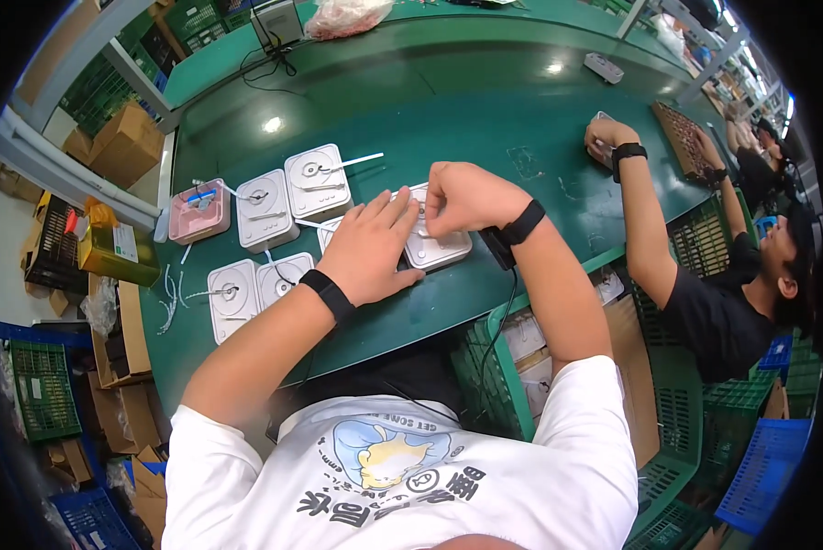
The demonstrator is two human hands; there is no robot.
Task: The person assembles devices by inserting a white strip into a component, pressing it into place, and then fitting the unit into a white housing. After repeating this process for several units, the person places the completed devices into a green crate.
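Observation:
Several white square housings with round centres and thin wires stand on the green table. One housing [443, 250] lies under both my hands. My left hand [372, 246] lies flat with its fingers stretched out over that housing's left side. Above its right part, my right hand [474, 198] is closed with its fingertips pinched near the centre; what they hold is hidden. Partly behind my left hand sits another housing [327, 236]. Farther left are an upright-edged housing [263, 213] and a far one [320, 174] with a white strip sticking out.
A pink tray [200, 216] with small parts stands at the table's left, near loose white wires [170, 301]. A yellow-green tin [118, 252] is beside the left edge. At right, a co-worker's hand [611, 137] works near a brown tray [682, 142]. Green crates [494, 362] stand below the front edge.

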